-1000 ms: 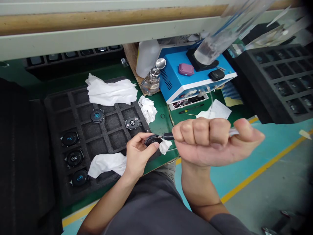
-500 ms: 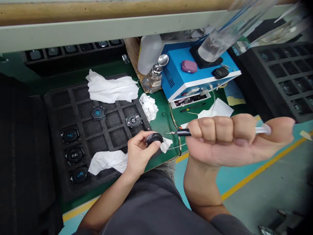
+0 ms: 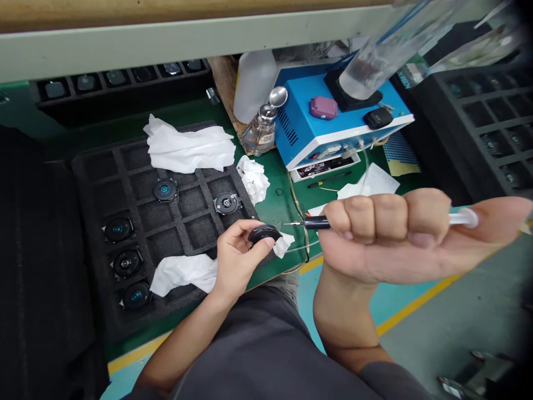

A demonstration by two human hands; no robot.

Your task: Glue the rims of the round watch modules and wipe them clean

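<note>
My left hand (image 3: 238,256) pinches a round black watch body (image 3: 263,235) between thumb and fingers, at the tray's right edge. Closed in a fist, my right hand (image 3: 385,236) grips a syringe (image 3: 316,223) with a black front part and a thin metal needle. The needle points left, a short gap from the watch. A white plunger end (image 3: 466,218) sticks out by my right thumb. Most of the syringe barrel is hidden by my fingers. A black foam tray (image 3: 183,203) beside my left hand holds several round watch bodies, among them one (image 3: 227,204) with its back showing.
White cloths (image 3: 189,149) lie on the tray, with crumpled tissue (image 3: 253,180) beside it. Behind stand a glass pump bottle (image 3: 260,133), a white plastic bottle (image 3: 255,86) and a blue machine (image 3: 308,125) with a clear cylinder (image 3: 358,80). Another foam tray (image 3: 470,119) is at right.
My right thumb has moved outward to the right, and more of the white plunger shows. The view has shifted slightly. My left hand still holds the watch body in nearly the same place.
</note>
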